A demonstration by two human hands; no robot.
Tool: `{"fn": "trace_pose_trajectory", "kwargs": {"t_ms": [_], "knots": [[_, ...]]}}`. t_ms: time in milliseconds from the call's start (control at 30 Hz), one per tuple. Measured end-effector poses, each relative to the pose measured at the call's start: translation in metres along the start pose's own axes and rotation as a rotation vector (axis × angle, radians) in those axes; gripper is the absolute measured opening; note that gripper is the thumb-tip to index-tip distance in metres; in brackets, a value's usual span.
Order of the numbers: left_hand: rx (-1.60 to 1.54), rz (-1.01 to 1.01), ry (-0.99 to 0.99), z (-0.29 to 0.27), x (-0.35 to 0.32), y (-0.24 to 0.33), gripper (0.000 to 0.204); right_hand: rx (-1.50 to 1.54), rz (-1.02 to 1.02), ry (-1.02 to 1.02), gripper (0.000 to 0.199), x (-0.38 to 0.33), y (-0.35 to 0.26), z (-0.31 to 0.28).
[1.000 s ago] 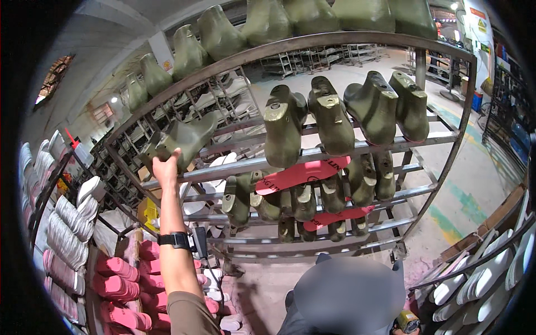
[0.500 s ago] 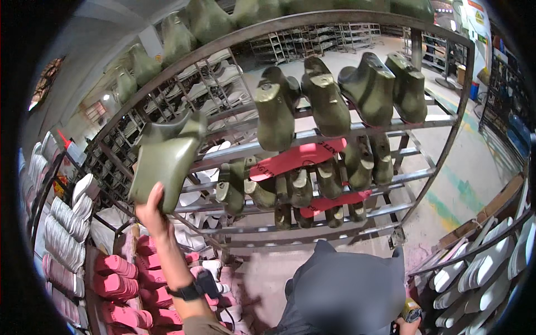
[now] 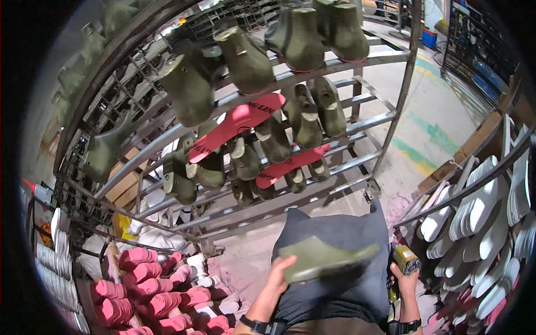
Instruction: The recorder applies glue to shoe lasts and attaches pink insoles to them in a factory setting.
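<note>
My left hand [image 3: 277,275] grips an olive-green boot-shaped mould [image 3: 324,258] by its heel end and holds it flat in front of my dark apron [image 3: 335,290], low in the view. My right hand [image 3: 406,277] is wrapped around a small yellow and black tool [image 3: 405,258] at the lower right. Above and ahead stands a grey metal rack [image 3: 312,111] with several more green boot moulds [image 3: 245,56] hung on its bars, and two red soles [image 3: 234,125] lying among them.
Pink soles [image 3: 151,285] are stacked at the lower left, with white soles [image 3: 56,262] beside them. A rack of white soles [image 3: 480,212] stands at the right. The concrete floor [image 3: 435,111] with green and yellow lines lies beyond the rack.
My left hand took a green boot mould off the rack's left side and brought it down in front of my apron. The view tilted downward.
</note>
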State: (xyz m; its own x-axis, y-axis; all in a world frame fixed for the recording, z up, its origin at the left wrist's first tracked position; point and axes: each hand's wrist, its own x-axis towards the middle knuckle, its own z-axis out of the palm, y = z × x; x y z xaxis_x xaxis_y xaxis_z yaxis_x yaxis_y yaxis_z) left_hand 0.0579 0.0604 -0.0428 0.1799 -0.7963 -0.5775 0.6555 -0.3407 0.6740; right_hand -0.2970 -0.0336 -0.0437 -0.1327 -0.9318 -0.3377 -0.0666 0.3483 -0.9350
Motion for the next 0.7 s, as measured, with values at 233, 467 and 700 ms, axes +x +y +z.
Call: {"fn": "trace_pose_trajectory", "kwargs": {"t_ms": [233, 467, 700], "knots": [[0.595, -0.31, 0.062, 0.04, 0.029, 0.018, 0.06, -0.204, -0.113, 0.118, 0.031, 0.066, 0.036, 0.016], [1.579, 1.23, 0.432, 0.036, 0.107, 0.133, 0.043, -0.143, -0.079, -0.093, 0.052, 0.072, -0.001, 0.046], [1.755, 0.548, 0.517, 0.039, 0.15, 0.193, 0.054, -0.112, -0.129, -0.09, 0.048, 0.07, 0.0, 0.046]]}}
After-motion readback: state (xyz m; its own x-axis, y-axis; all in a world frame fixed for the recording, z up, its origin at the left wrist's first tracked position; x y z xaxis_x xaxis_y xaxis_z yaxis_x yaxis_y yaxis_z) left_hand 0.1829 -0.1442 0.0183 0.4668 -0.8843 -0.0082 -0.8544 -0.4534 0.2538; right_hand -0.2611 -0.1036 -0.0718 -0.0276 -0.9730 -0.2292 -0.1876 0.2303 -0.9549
